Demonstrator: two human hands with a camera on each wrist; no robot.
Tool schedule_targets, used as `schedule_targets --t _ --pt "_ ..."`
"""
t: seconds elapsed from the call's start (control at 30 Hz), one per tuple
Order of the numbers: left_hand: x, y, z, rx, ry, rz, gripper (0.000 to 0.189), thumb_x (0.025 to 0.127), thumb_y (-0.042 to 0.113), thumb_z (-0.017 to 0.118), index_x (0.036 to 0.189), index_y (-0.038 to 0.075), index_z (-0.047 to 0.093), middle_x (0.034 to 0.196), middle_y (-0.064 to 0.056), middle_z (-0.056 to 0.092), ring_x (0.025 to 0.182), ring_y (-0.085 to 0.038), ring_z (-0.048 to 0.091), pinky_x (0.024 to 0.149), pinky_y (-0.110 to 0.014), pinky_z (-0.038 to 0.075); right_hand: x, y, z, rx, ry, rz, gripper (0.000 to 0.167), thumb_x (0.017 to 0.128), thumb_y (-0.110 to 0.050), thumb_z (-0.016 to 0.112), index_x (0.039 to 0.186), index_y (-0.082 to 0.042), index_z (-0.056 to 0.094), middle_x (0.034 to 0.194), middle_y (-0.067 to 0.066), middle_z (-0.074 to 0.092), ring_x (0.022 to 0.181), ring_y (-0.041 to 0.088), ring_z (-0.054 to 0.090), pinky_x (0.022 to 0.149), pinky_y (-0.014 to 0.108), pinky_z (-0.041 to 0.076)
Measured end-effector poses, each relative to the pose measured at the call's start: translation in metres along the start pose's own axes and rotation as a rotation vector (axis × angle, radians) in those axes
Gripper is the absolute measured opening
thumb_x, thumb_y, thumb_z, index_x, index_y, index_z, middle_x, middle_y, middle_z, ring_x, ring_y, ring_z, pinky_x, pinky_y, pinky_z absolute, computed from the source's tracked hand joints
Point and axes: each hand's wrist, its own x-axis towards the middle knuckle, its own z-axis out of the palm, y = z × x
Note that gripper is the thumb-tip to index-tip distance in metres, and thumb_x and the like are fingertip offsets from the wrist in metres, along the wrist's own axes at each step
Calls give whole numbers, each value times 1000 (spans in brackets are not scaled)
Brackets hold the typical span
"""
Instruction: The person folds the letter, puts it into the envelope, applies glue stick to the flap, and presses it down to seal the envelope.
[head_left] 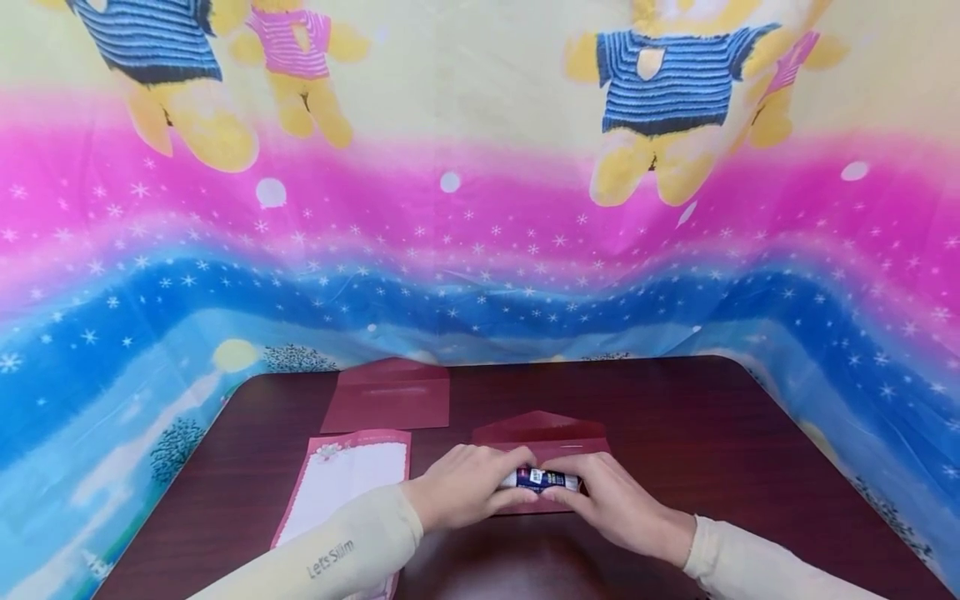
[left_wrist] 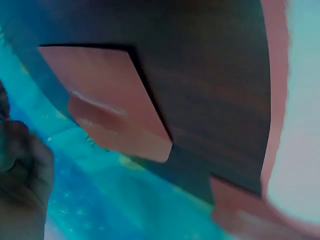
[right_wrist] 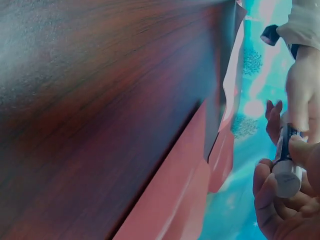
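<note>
Pinched from both ends: the left hand (head_left: pixel 467 485) and right hand (head_left: pixel 622 500) each had thumb and fingers closed on what looked like a glue stick (head_left: pixel 546 478), held sideways with its dark label showing between them. So no free hand at that point. From the right wrist view one pale end was visible, but I couldn't tell whether the cap was on or off.

Stick was up over the near envelope (head_left: pixel 540 428), a reddish one whose flap pointed away from the person and hadn't been folded down. Couldn't spot any glue on it, though the hands hid a good chunk.

Further out, the far envelope (head_left: pixel 386 404) lay flat near the back edge of the table (head_left: pixel 675 417), flap open too. White sheet with the pinky-red border (head_left: pixel 360 479) sat left of the near one, outside both envelopes, partly under the left sleeve (head_left: pixel 360 542).

Progress-wise I'd call it early: stuff laid out, stick in hand, but the gluing and flap-closing both looked left to do.
</note>
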Motion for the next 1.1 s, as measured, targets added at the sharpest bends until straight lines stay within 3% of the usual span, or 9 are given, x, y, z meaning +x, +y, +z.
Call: schedule_targets --t 0.1,0.23,0.37,0.5,0.57,0.67,0.77,1.1 --pt "-3 -3 -2 -206 7 -101 31 98 45 63 124 29 59 93 12 67 76 2 57 73 -20 51 -1 4 -1 -1 20 46 11 95 -26 70 106 -26 75 85 -12 70 67 -6 52 61 18 48" --pt "-5 -7 -2 -403 56 -174 20 99 35 65 115 23 67 78 9 59 66 -2 50 66 -20 46 -2 7 -1 9 27 109 12 95 -28 70 105 -25 74 76 -11 62 60 -4 45 55 19 44" --pt "-7 -11 -4 -533 98 -230 21 102 34 60 106 17 72 70 6 56 61 -6 50 59 -21 46 1 7 -2 16 25 121 15 96 -34 68 107 -26 74 79 -10 64 60 -2 46 56 20 45" --pt "-9 -25 -9 -625 155 -346 31 106 36 52 95 12 69 64 -2 55 54 -13 55 57 -29 52 1 9 -5 7 44 170 18 95 -31 69 110 -22 74 86 -6 68 63 -1 49 58 20 45" --pt "-11 -34 -11 -604 188 -392 29 105 35 54 97 10 68 69 -5 59 57 -16 58 61 -32 54 -1 12 -8 -1 53 196 21 95 -28 70 113 -19 74 89 -4 70 65 0 50 59 20 45" --pt "-13 -48 -13 -441 220 -422 17 100 30 64 103 13 65 78 -4 63 65 -14 57 65 -31 52 -3 17 -10 -11 53 215 25 95 -27 71 116 -14 74 93 -3 71 69 1 51 60 20 45" --pt "-13 -58 -12 -288 216 -441 18 94 28 72 102 17 60 85 2 64 73 -11 56 68 -30 49 -3 21 -11 -13 48 230 27 95 -26 71 117 -12 74 97 -3 71 70 2 53 60 21 47" --pt "-10 -81 -1 -119 124 -437 18 88 21 78 99 14 66 94 0 71 84 -15 66 76 -36 58 0 27 -8 -36 43 263 24 94 -22 72 116 -13 74 98 -3 71 72 4 54 61 21 48"
